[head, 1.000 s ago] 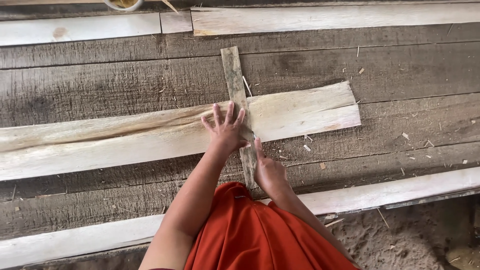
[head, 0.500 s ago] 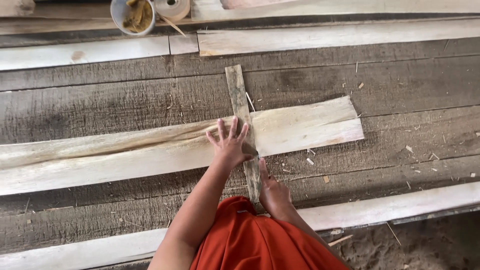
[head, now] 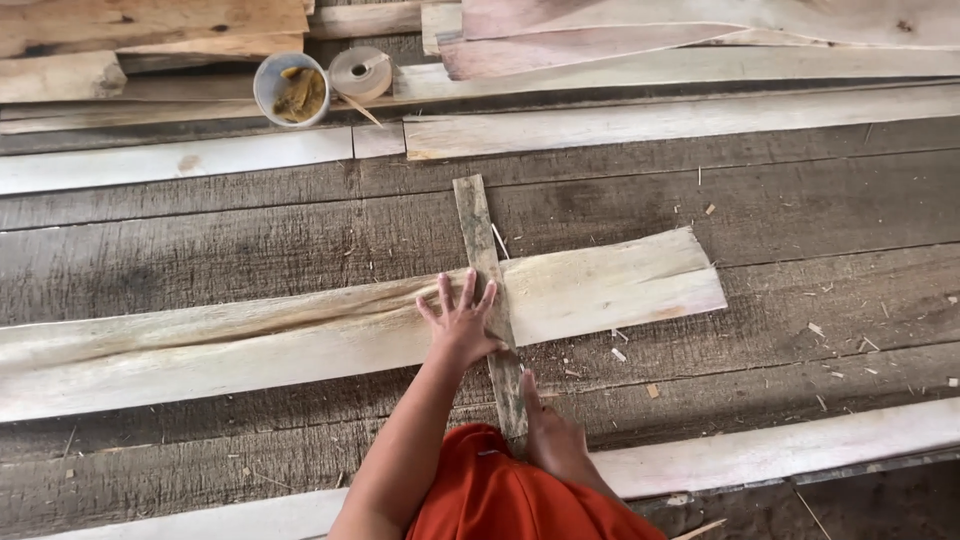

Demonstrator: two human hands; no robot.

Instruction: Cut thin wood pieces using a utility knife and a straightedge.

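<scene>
A long pale sheet of thin wood veneer [head: 330, 335] lies across the dark plank floor. A narrow grey wooden strip [head: 480, 240] crosses it at a right angle. My left hand [head: 462, 322] rests flat on the veneer with fingers spread, its fingertips against the strip. My right hand [head: 552, 438] sits lower, by the near end of the strip, with the thumb touching the strip; what the fingers do is hidden. An orange garment [head: 510, 500] covers my lap at the bottom.
A small plastic cup [head: 291, 89] with yellowish contents and a roll of tape [head: 361, 72] stand at the back left. More pale boards [head: 660, 118] and veneer pieces [head: 700, 30] lie along the back. A pale board [head: 800, 450] runs along the near edge. Chips litter the right.
The view has tilted up, so the cup, tape roll and stacked boards at the back show fully. Both hands stay on the veneer and strip.
</scene>
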